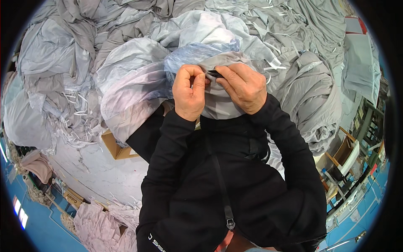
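A bundle of grey cloth lies across my lap, gathered with blue mottled fabric and pale pink-and-white fabric. My left hand is closed in a pinch at the cloth, thumb against the bent fingers. Close beside it, my right hand grips a small, slim black tool between thumb and fingers. The tool's tip points left toward my left fingertips, just over the grey cloth. Its exact kind is too small to make out, and the fingers partly cover it.
Heaps of grey fabric spread beyond the lap, with loose white strips on them. An open cardboard box stands left of my lap. Pale pink cloth is piled at lower left. A wooden drawer-like box sits at right.
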